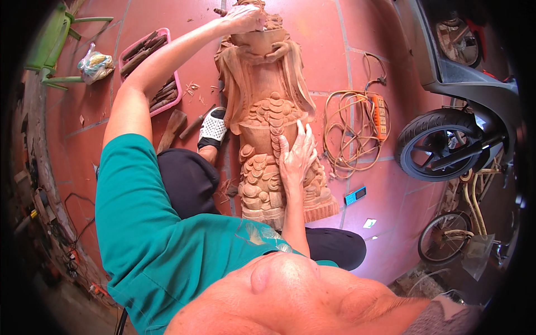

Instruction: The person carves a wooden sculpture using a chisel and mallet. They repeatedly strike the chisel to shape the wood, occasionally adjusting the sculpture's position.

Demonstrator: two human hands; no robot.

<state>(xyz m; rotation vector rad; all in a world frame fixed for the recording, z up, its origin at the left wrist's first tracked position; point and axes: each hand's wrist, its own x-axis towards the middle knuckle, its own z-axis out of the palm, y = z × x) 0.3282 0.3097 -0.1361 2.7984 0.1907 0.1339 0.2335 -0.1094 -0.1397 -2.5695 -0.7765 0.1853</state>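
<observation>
A carved wooden statue (265, 84) in robes lies lengthwise on the floor before me. Its carved hands hold a bowl shape, and coin-like and rounded carvings cover its lower half. My left hand (245, 20) is at its far end, above the bowl, fingers closed in a grip. A tiny pale bit shows at the fingertips, but what they hold is too small to name. Nearer to me, my right hand (298, 155) rests on the carved coins with fingers stretched out. Beside the statue's left lie a wooden mallet (172, 129) and a slim wooden-handled tool (196, 121).
A pink basket (180, 89) of dark tool handles stands left, near a plastic bag (96, 64) and green chair (50, 39). Wood chips lie around. On the right are an orange power strip (379, 118) with coiled cord, a blue phone (355, 195) and a motorbike wheel (438, 145).
</observation>
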